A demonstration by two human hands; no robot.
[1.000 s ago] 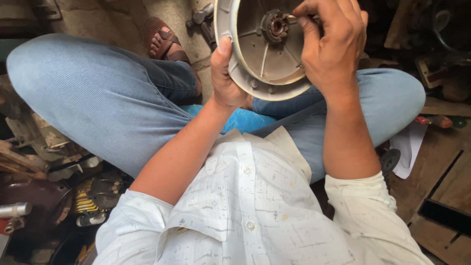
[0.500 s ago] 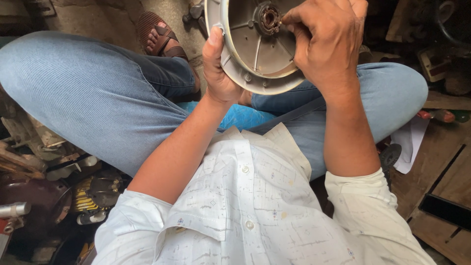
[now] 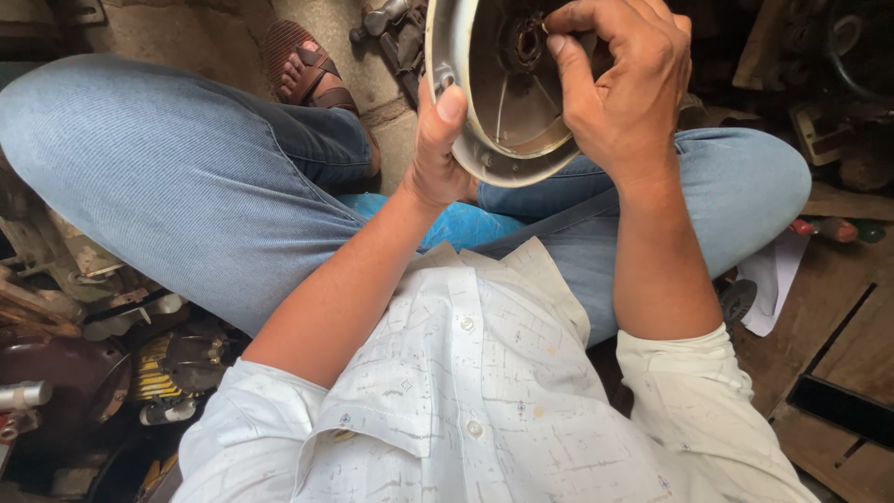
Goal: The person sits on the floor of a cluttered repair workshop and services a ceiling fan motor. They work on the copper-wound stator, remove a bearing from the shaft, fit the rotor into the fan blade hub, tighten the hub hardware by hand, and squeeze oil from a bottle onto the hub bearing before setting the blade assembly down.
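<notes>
I sit cross-legged in blue jeans and a white patterned shirt. My left hand (image 3: 438, 149) grips the rim of a round, dish-shaped metal motor cover (image 3: 507, 102) held above my lap, thumb pressed on its edge. My right hand (image 3: 619, 79) reaches into the cover, with thumb and fingers pinched at the rusty central hub (image 3: 528, 39). What the fingers pinch is too small to make out. The cover's upper part is cut off by the frame's top edge.
A sandalled foot (image 3: 307, 70) rests on the concrete floor ahead. Metal parts (image 3: 386, 28) lie beyond the cover. Motor parts with yellow windings (image 3: 172, 368) clutter the left. A wooden surface (image 3: 838, 354) and white paper (image 3: 773, 275) lie at the right.
The cover has tilted and shifted slightly right and up in view. My right hand's fingers stay at the hub, and my left hand keeps its grip on the rim.
</notes>
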